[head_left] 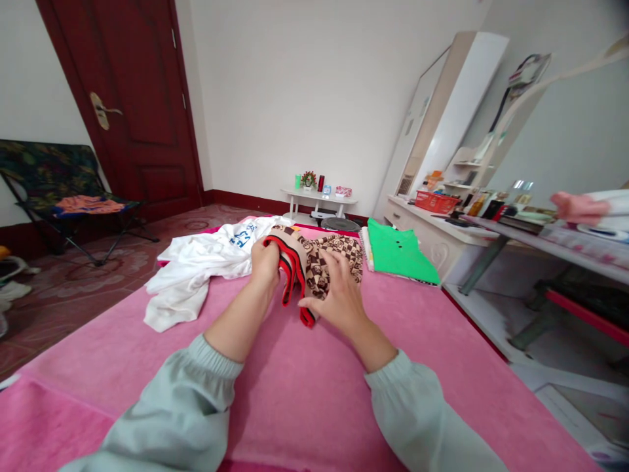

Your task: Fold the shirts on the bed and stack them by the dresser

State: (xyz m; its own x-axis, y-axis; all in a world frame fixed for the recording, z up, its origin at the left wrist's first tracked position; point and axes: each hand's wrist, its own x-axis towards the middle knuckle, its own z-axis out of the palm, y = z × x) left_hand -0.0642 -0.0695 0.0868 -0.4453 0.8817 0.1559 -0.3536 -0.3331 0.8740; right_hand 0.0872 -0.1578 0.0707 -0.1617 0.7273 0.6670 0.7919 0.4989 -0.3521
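A brown checkered garment with a red, black-striped band [319, 262] lies in the middle of the pink bed cover [304, 387]. My left hand [265, 262] grips the red band at the garment's left edge. Fingers spread, my right hand [339, 292] presses flat on the checkered cloth, its thumb at the band's lower end. Both arms wear pale green sleeves.
A crumpled white shirt with blue print [201, 262] lies left of the garment. A folded green shirt [399, 252] lies at the right. A folding chair [63, 190] and a dark red door [132, 98] stand at the left; white shelves and a desk [442, 210] line the right.
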